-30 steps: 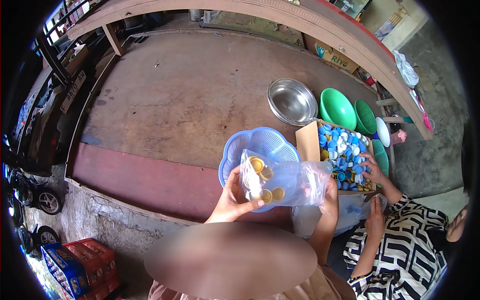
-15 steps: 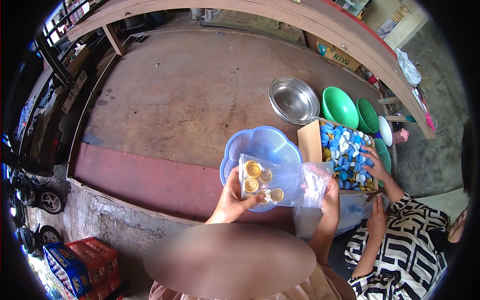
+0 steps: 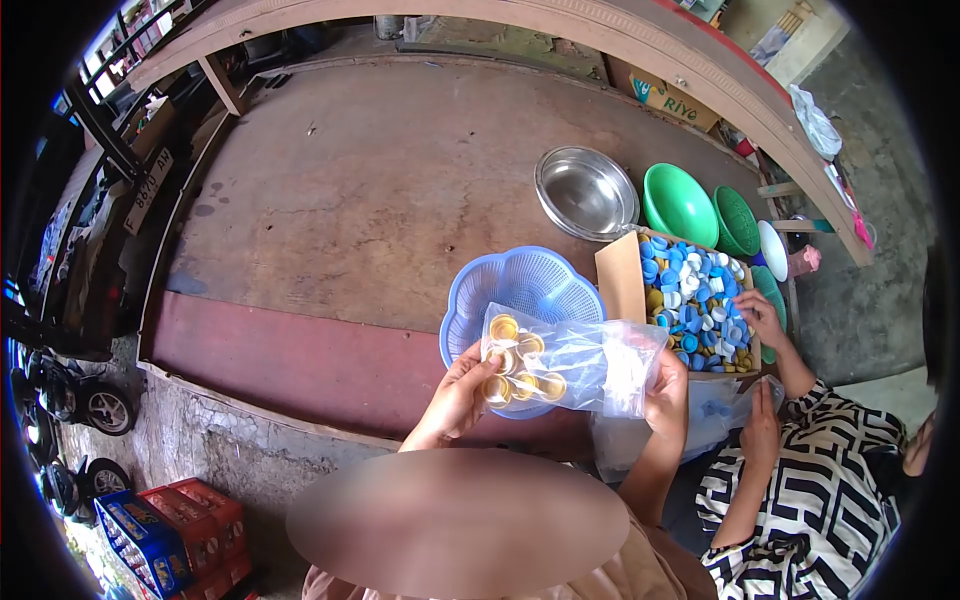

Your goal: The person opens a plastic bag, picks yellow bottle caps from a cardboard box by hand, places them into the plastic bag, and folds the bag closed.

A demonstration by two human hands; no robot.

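A clear plastic bag [image 3: 585, 350] with several yellow bottle caps [image 3: 526, 384] in its left end is stretched between my two hands. My left hand [image 3: 463, 392] pinches that end, its thumb pressed over the caps. At the other end my right hand [image 3: 665, 388] is closed on the crumpled part of the bag. Just behind and partly under the bag is a blue plastic basket [image 3: 515, 275] with a scalloped rim. To the right stands a cardboard box [image 3: 621, 280] full of blue, white and yellow bottle caps [image 3: 695, 300].
A co-worker's hand [image 3: 762, 318] is at the box's right side; their other hand [image 3: 762, 430] holds a clear bag [image 3: 715, 425]. A steel basin [image 3: 587, 193], a green bowl [image 3: 680, 207] and a green basket [image 3: 737, 220] stand behind. Drink crates [image 3: 175, 535] sit lower left.
The left end of the bag has tipped and the yellow caps have shifted inside it. My left thumb has moved up and left over the caps. The co-worker's hand has moved slightly right.
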